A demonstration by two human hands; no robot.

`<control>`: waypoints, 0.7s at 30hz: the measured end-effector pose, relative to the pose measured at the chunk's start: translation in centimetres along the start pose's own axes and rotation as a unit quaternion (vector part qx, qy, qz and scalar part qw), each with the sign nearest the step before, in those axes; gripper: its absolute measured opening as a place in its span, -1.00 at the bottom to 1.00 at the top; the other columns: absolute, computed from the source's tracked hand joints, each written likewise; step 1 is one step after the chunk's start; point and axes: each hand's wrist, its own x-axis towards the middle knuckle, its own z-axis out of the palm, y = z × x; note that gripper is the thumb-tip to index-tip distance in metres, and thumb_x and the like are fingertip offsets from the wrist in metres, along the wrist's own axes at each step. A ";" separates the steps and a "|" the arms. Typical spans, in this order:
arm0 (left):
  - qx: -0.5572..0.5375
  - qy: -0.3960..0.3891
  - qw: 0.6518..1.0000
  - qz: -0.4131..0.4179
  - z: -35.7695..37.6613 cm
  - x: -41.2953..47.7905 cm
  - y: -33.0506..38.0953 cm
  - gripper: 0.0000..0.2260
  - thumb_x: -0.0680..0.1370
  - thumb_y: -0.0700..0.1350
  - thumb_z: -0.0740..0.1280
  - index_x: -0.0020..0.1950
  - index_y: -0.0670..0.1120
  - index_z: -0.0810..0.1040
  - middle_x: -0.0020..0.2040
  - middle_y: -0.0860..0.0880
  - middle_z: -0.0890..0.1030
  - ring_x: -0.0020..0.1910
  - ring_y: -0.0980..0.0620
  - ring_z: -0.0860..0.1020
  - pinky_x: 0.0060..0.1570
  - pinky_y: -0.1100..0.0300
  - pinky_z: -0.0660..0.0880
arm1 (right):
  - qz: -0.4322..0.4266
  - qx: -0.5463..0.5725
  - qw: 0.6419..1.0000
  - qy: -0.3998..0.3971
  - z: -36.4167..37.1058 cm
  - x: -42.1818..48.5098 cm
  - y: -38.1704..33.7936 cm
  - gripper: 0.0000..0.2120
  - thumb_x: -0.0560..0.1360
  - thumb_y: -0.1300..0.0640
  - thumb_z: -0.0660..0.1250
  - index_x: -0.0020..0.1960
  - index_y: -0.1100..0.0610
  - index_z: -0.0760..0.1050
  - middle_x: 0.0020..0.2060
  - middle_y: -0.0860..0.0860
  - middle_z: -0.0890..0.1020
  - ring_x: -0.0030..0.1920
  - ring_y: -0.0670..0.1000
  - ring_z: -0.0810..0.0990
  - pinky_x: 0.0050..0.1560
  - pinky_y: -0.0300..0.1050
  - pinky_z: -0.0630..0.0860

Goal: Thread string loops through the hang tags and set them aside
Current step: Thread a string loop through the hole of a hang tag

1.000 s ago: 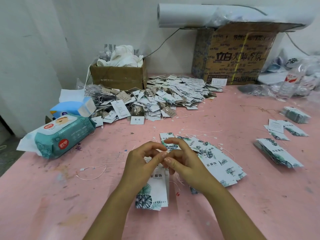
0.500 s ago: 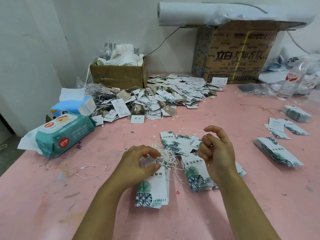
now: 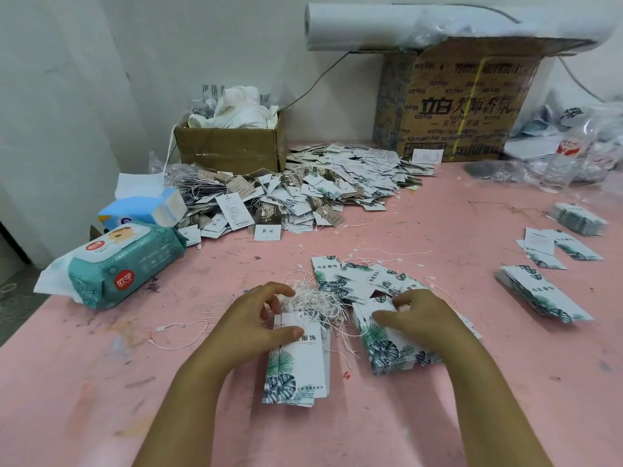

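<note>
A stack of leaf-printed tags (image 3: 296, 365) lies under the left hand (image 3: 251, 323), white strings (image 3: 318, 303) bunched at its top; loose tags (image 3: 387, 352) fan beneath the right hand (image 3: 424, 320).

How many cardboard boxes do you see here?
2. A small open box stuffed with white cloth, back left behind the tag pile; a large printed box, back right under the white roll. Others could be hidden.

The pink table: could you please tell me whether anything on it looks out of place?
A stray string loop lies alone left of the left hand, apart from the tangle of strings by the tag stack.
</note>
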 end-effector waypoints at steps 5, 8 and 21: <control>-0.024 0.024 0.999 0.000 0.2 0.2 -0.4 -0.67 0.36 -0.08 0.52 -0.01 0.20 0.49 -0.16 0.05 0.51 -0.33 0.27 0.42 -0.30 0.45 0.36 | 0.011 0.014 1.000 0.014 0.2 0.3 0.2 -0.50 0.35 -0.08 0.46 0.20 0.14 0.50 0.15 0.07 0.57 -0.02 0.06 0.54 0.04 -0.04 0.51; -0.035 0.038 0.999 -0.009 0.3 0.2 -0.4 -0.70 0.38 -0.11 0.50 -0.02 0.19 0.49 -0.16 0.04 0.52 -0.32 0.29 0.42 -0.29 0.50 0.36 | 0.013 0.029 0.999 0.034 0.2 0.4 0.2 -0.47 0.33 -0.07 0.48 0.23 0.11 0.48 0.13 0.05 0.56 -0.03 0.06 0.54 -0.07 -0.11 0.47; -0.195 0.053 0.975 -0.089 0.6 0.3 0.5 -0.67 0.38 -0.33 0.45 0.01 0.02 0.51 -0.15 -0.03 0.59 -0.32 0.12 0.40 -0.39 0.38 0.41 | -0.044 0.340 0.936 0.084 -0.3 0.5 -0.3 -0.82 0.46 0.26 0.32 -0.31 0.15 0.43 -0.43 0.11 0.37 -0.39 0.02 0.28 -0.42 -0.24 0.12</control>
